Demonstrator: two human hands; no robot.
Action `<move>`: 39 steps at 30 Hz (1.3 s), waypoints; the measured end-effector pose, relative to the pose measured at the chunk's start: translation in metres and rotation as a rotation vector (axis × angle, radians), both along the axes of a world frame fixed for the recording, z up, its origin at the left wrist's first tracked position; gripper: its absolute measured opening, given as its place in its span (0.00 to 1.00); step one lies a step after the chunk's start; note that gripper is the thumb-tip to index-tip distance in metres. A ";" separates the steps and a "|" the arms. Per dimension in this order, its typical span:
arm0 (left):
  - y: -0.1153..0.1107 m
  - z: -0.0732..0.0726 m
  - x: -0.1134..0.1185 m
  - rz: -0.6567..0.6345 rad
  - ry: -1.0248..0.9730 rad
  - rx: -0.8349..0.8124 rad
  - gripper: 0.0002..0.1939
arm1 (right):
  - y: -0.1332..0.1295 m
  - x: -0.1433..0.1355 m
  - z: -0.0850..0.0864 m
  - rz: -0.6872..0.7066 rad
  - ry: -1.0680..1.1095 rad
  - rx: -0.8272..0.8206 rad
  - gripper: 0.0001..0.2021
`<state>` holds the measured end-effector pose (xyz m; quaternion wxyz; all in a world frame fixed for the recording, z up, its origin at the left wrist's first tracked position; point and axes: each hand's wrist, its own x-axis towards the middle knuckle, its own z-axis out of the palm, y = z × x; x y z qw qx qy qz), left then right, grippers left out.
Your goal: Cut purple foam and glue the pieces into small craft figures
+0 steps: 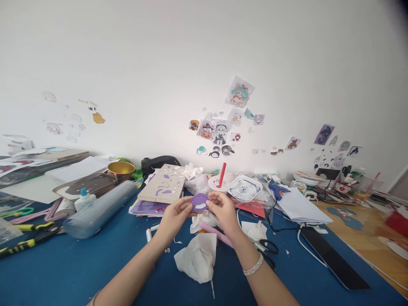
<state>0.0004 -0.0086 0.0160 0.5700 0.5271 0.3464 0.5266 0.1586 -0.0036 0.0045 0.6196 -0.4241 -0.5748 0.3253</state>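
A small round purple piece (199, 202) with a white patch on its lower part is held up between my two hands, above the blue table. My left hand (179, 212) pinches its left edge between thumb and fingers. On the opposite edge, my right hand (222, 208) holds it the same way. Under my hands are crumpled white tissues (199, 257) and a pink rod (216, 234). A beige board (162, 182) with purple scraps stands behind my left hand, on top of purple sheets.
Black-handled scissors (268, 246) lie right of my right forearm, with a dark tablet (334, 257) farther right. At left are a clear plastic roll (100, 208), a glue bottle (84, 199) and a gold bowl (121, 168). A white tray (245, 188) sits behind my right hand.
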 end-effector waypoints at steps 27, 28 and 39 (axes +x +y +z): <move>-0.001 0.000 0.002 -0.056 0.027 0.106 0.25 | -0.002 0.000 -0.001 -0.033 -0.346 0.201 0.07; -0.001 0.000 0.002 -0.053 0.027 0.104 0.25 | -0.002 0.000 -0.001 -0.035 -0.350 0.212 0.07; 0.001 -0.002 0.002 -0.065 0.054 0.123 0.23 | -0.001 0.001 -0.001 -0.002 -0.309 0.181 0.03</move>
